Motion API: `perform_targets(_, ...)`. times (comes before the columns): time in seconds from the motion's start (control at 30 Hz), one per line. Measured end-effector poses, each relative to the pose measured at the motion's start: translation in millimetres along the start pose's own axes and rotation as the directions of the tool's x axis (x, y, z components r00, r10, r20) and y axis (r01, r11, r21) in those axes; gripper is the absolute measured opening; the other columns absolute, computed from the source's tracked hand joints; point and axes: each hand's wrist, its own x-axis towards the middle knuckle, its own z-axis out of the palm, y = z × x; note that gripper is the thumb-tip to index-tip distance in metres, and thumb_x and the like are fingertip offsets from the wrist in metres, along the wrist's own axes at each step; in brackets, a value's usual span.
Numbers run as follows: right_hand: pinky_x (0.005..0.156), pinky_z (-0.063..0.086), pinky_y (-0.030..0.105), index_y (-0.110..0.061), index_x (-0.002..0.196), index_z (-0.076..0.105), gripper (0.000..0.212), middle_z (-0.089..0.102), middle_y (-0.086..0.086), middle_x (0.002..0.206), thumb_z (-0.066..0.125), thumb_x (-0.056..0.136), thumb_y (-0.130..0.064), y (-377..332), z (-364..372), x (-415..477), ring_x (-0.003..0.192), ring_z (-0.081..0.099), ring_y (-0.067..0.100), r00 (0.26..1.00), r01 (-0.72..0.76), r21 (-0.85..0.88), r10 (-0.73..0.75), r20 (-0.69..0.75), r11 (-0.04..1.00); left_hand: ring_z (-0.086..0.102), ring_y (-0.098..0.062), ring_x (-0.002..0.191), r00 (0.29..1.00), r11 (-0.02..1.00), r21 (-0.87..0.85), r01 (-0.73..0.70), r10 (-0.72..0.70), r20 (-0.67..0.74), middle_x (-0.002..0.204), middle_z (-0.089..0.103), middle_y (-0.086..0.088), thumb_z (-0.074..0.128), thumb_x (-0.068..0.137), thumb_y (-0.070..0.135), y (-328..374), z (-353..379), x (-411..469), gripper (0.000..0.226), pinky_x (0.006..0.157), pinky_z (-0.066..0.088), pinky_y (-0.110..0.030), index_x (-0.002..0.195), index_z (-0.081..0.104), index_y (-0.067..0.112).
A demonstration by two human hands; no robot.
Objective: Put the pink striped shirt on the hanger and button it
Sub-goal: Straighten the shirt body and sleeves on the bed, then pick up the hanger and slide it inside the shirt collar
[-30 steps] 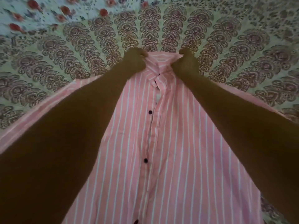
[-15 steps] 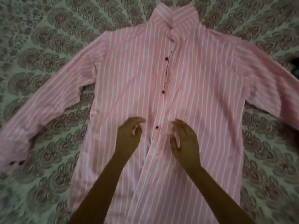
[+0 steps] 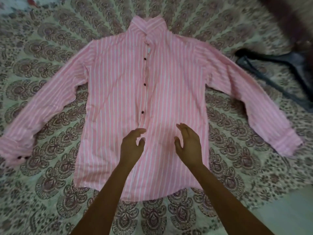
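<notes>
The pink striped shirt (image 3: pixel 118 92) lies flat on its back on the patterned bedspread, collar pointing away from me, both sleeves spread out to the sides. Three dark buttons show down its front placket. My left hand (image 3: pixel 131 146) hovers over the lower front just left of the placket, fingers loosely spread and holding nothing. My right hand (image 3: pixel 188 145) hovers to the right of the placket, fingers relaxed and empty. A dark hanger (image 3: pixel 274 73) lies on the bedspread at the far right, beyond the shirt's right sleeve.
The patterned bedspread (image 3: pixel 50 175) covers the whole surface. A dark blurred shape (image 3: pixel 288 16) sits at the top right corner. A pale bare strip (image 3: pixel 288 206) shows at the lower right, at the bed's edge.
Both hands let go of the collar and drew back to the shirt's lower front. The view pulled back, so the whole shirt and the hanger show.
</notes>
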Motion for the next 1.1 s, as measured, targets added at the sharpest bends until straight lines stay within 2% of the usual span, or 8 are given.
perform_targets(0.23,0.095,0.047,0.043,-0.003,0.121,0.056,0.046,0.061,0.016,0.120,0.042,0.083,-0.025,75,-77,33,0.109,0.058,0.033,0.976,-0.139,0.029,0.141,-0.166,0.990,0.059,-0.014,0.097,0.989,0.990,0.077,-0.122,0.114,0.092,0.111,0.066,0.000,0.058,0.085,0.002,90,80,56,0.025,0.090,0.049,-0.034,0.107,0.064,0.013)
perform_targets(0.4,0.099,0.042,0.041,-0.005,0.129,0.050,0.058,0.055,0.015,0.128,0.031,0.083,-0.035,156,-145,65,0.116,0.052,0.032,0.952,-0.236,0.031,0.237,-0.191,0.971,0.061,-0.022,0.099,0.961,0.968,0.108,-0.225,0.202,0.191,0.109,0.066,-0.003,0.058,0.084,0.001,165,168,109,0.024,0.086,0.048,-0.032,0.104,0.065,0.012)
perform_targets(0.53,0.099,0.039,0.040,-0.007,0.127,0.051,0.047,0.055,0.013,0.128,0.041,0.085,-0.024,221,-190,105,0.117,0.051,0.032,0.925,-0.263,0.002,0.253,-0.284,0.965,0.061,-0.023,0.100,0.922,0.943,0.124,-0.309,0.266,0.281,0.112,0.064,-0.009,0.056,0.084,0.001,221,238,158,0.026,0.086,0.048,-0.031,0.107,0.064,0.011)
perform_targets(0.63,0.093,0.042,0.042,-0.004,0.122,0.054,0.044,0.058,0.017,0.119,0.043,0.082,-0.019,269,-217,139,0.108,0.055,0.035,0.889,-0.300,-0.039,0.264,-0.373,0.953,0.058,-0.022,0.104,0.886,0.895,0.185,-0.406,0.336,0.320,0.114,0.063,-0.008,0.056,0.086,0.007,252,290,196,0.026,0.087,0.044,-0.029,0.110,0.063,0.013)
perform_targets(0.77,0.092,0.042,0.048,0.000,0.121,0.053,0.055,0.056,0.024,0.118,0.032,0.079,-0.028,330,-242,167,0.107,0.054,0.041,0.901,-0.348,-0.227,0.257,-0.350,0.910,0.053,-0.031,0.110,0.858,0.819,0.296,-0.491,0.396,0.328,0.121,0.057,-0.012,0.055,0.083,0.009,280,357,245,0.030,0.093,0.044,-0.034,0.112,0.062,0.012)
perform_targets(0.97,0.102,0.034,0.049,0.001,0.134,0.041,0.058,0.045,0.025,0.135,0.056,0.080,-0.013,386,-267,189,0.121,0.045,0.042,0.891,-0.396,-0.309,0.280,-0.358,0.865,0.025,-0.031,0.136,0.779,0.483,0.615,-0.623,0.451,0.435,0.147,0.032,-0.012,0.057,0.083,0.024,319,420,299,0.060,0.110,0.020,-0.048,0.139,0.035,0.018)
perform_targets(1.03,0.105,0.030,0.047,-0.003,0.140,0.033,0.062,0.039,0.021,0.141,0.054,0.083,-0.016,398,-273,194,0.125,0.041,0.039,0.883,-0.428,-0.298,0.323,-0.341,0.854,0.030,-0.033,0.133,0.794,0.491,0.624,-0.607,0.393,0.464,0.144,0.036,-0.015,0.059,0.083,0.025,325,436,318,0.061,0.110,0.022,-0.048,0.139,0.035,0.015)
perform_targets(1.1,0.106,0.027,0.044,-0.007,0.143,0.027,0.064,0.036,0.017,0.144,0.052,0.085,-0.019,409,-276,196,0.126,0.039,0.036,0.869,-0.466,-0.315,0.360,-0.339,0.827,0.043,-0.038,0.120,0.796,0.535,0.592,-0.603,0.351,0.493,0.129,0.050,-0.021,0.058,0.084,0.018,328,449,329,0.047,0.101,0.036,-0.049,0.129,0.047,0.012)
